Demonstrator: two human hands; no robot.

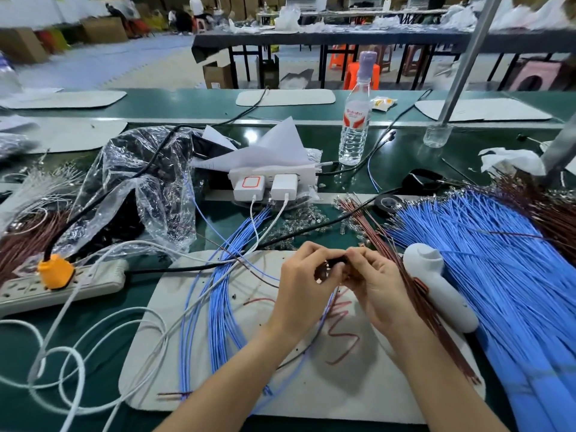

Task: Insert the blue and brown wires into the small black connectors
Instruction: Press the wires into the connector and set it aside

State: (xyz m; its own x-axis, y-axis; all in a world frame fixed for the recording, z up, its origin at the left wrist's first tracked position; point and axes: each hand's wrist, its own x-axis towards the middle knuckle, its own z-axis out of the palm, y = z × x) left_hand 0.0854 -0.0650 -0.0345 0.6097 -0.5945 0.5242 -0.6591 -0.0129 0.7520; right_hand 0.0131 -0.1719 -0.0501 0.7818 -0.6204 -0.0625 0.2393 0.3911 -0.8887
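A power strip (pixel 59 283) lies far left on the worktop (pixel 358 179); loose blue wires (pixel 218 307) cross the grey mat (pixel 311 394). Above it, the left hand (pixel 300 294) and right hand (pixel 375 286) pinch a small black connector (pixel 336 261). A white tool (pixel 436 285) and blue wire bundle (pixel 505 275) crowd the right.

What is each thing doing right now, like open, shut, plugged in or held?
Left hand: pinching the black connector.
Right hand: pinching the connector's other end.
Water bottle: upright, cap on.
Orange plug: plugged into power strip.
White chargers: plugged in.
Plastic bag: open, crumpled.
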